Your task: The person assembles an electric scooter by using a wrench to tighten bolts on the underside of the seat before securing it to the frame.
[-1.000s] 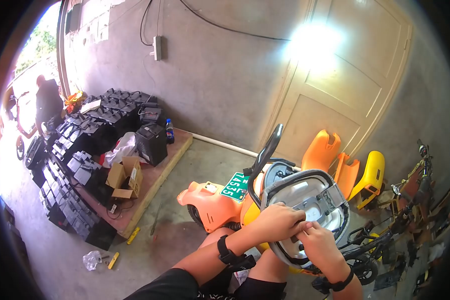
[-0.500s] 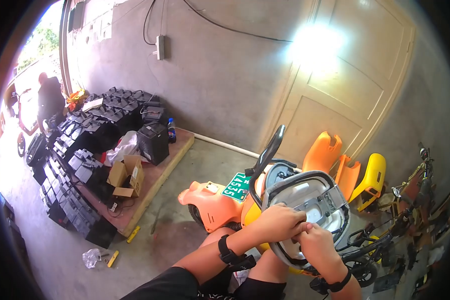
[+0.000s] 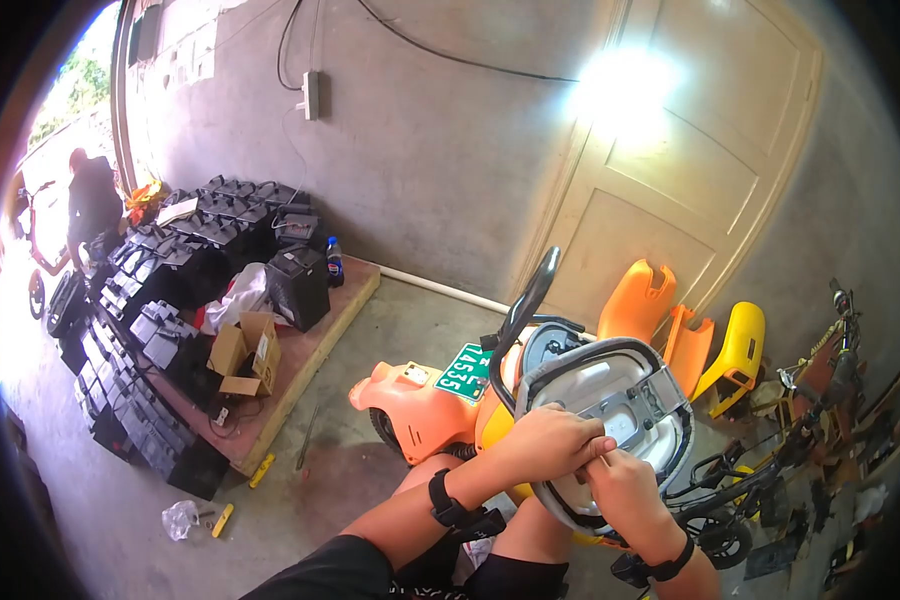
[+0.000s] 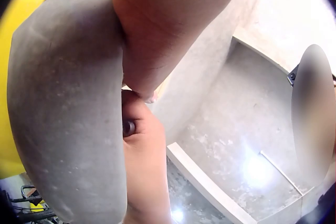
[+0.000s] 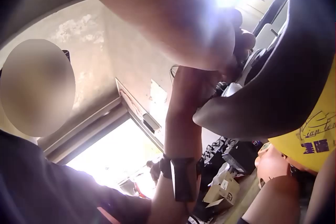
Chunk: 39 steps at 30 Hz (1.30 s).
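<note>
Seat point(image 3: 610, 382) sits tilted, underside showing, right of centre over the orange-and-yellow scooter point(image 3: 432, 408), presumably for access to its fittings; left hand point(image 3: 555, 442) and right hand point(image 3: 621, 488) meet at its near part, can't tell what, if anything, they grip.

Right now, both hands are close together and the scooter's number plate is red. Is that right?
Not quite: the number plate is green, not red, as the head view shows. The left hand and right hand are close together, as you said.
</note>
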{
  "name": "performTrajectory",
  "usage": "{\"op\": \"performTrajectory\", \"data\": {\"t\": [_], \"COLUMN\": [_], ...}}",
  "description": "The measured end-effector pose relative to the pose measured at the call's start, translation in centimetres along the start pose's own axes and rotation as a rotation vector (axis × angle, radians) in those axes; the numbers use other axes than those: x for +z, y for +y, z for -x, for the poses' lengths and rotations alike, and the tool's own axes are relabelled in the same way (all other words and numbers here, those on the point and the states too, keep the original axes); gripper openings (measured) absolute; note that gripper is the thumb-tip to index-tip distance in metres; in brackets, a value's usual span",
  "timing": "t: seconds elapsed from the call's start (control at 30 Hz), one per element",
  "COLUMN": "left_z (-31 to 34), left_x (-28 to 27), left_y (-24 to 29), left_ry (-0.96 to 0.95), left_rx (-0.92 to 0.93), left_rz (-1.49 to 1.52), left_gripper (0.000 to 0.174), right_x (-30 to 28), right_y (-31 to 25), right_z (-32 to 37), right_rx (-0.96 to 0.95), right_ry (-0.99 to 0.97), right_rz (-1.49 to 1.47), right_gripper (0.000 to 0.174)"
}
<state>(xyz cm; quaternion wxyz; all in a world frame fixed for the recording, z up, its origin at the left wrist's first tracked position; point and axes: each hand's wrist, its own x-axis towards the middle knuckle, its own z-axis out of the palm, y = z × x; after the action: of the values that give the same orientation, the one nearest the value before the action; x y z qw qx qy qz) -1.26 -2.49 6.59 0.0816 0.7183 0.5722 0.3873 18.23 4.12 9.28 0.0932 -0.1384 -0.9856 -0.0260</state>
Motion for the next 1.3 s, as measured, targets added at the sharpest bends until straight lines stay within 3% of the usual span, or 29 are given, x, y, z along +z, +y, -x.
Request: {"op": "performTrajectory", "data": {"t": [0.1,0.4,0.47,0.57,0.8,0.9,0.97,1.03,1.17,1.3], "left_z": [0.1,0.2,0.3,0.1,0.2,0.1,0.1,0.1,0.2,0.2], "left_x": [0.0,0.2,0.1,0.2,-0.2,0.0,0.2,0.3,-0.3,-0.1], "left_y": [0.1,0.1,0.1,0.1,0.2,0.1,0.1,0.0,0.4,0.4], "left_ry": [-0.01,0.027,0.035,0.028,-0.002,0.005,0.01,0.037,0.022,0.043], "left_rx": [-0.005,0.039,0.044,0.011,0.005,0.014,0.014,0.014,0.009,0.018], "left_rz": [-0.017,0.001,0.001,-0.004,-0.006,-0.015,-0.011,-0.009,-0.014,-0.029], "left_gripper": [0.045,0.044,0.043,0.043,0.044,0.044,0.044,0.042,0.039,0.038], "right_x": [0.5,-1.2,-1.7,-0.3,1.9,0.8,0.7,0.1,-1.1,-0.5], "right_y": [0.3,-0.2,-0.9,-1.4,0.3,1.4,3.1,4.2,1.5,0.4], "right_z": [0.2,0.9,0.8,0.3,0.8,1.1,1.3,1.3,1.4,1.4], "right_rx": [-0.049,-0.158,0.001,0.057,0.116,0.162,0.335,0.372,0.283,0.202], "right_ry": [0.07,0.085,0.062,0.192,0.246,0.19,0.233,0.271,0.169,0.122], "right_rz": [-0.019,-0.119,-0.1,0.018,0.045,-0.01,0.209,0.241,-0.034,-0.085], "right_gripper": [0.01,0.027,0.031,0.034,0.032,0.025,0.016,0.009,0.015,0.034]}}
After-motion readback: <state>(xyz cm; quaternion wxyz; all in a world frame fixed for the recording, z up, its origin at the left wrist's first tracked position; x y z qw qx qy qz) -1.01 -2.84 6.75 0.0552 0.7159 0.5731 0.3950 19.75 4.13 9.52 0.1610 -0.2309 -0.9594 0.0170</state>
